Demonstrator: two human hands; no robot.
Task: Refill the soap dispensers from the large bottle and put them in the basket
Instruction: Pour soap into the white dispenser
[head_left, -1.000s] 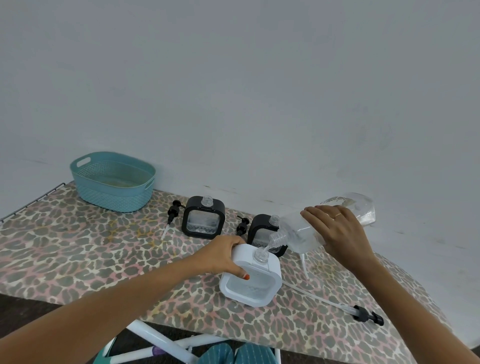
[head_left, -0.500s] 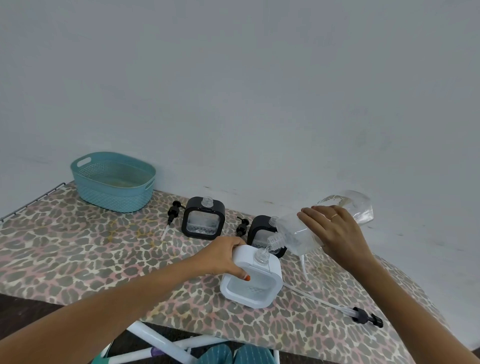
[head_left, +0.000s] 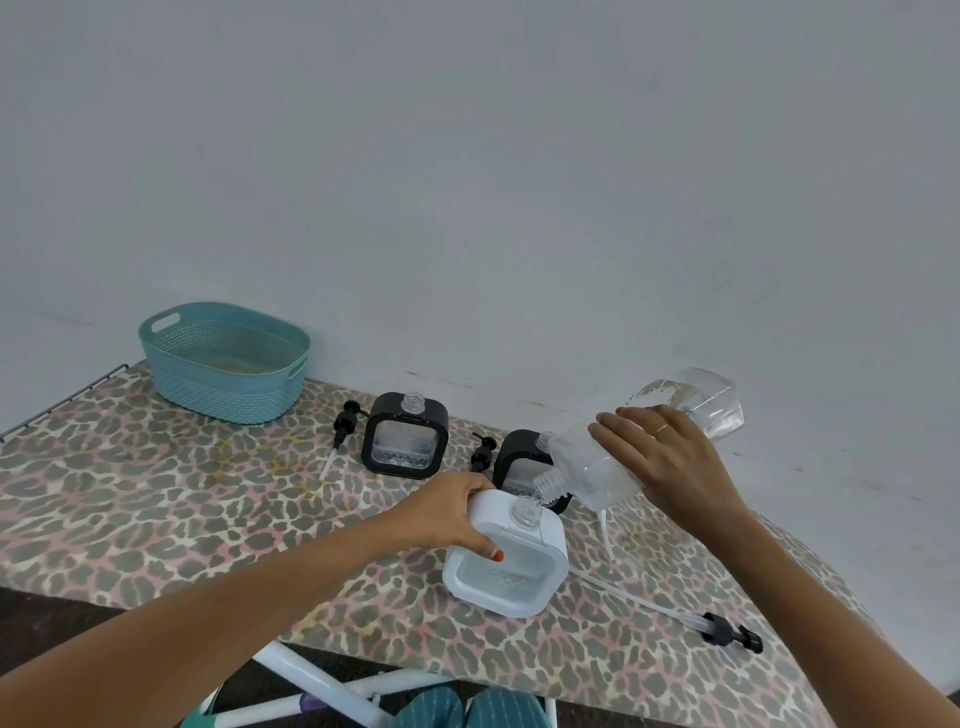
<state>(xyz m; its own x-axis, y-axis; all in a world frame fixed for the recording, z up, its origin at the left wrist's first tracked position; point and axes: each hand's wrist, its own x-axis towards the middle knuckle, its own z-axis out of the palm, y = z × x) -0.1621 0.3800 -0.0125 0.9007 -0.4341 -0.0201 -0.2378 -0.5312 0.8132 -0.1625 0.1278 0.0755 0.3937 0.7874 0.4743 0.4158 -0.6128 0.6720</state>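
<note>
We see the left hand (head_left: 457, 512) curled around the top corner of the white dispenser (head_left: 506, 577), which stands on the leopard-print desk (head_left: 156, 493). The right hand (head_left: 670, 462) grips the tilted large bottle (head_left: 587, 467), its mouth just above the dispenser's open neck.

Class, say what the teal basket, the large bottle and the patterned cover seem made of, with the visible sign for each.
Teal basket: likely moulded plastic, matt; woven-look pattern, cut-out handles.
Large bottle: probably clear glossy plastic; liquid shows through.
Patterned cover: seemingly printed fabric, matt; leopard spots.
</note>
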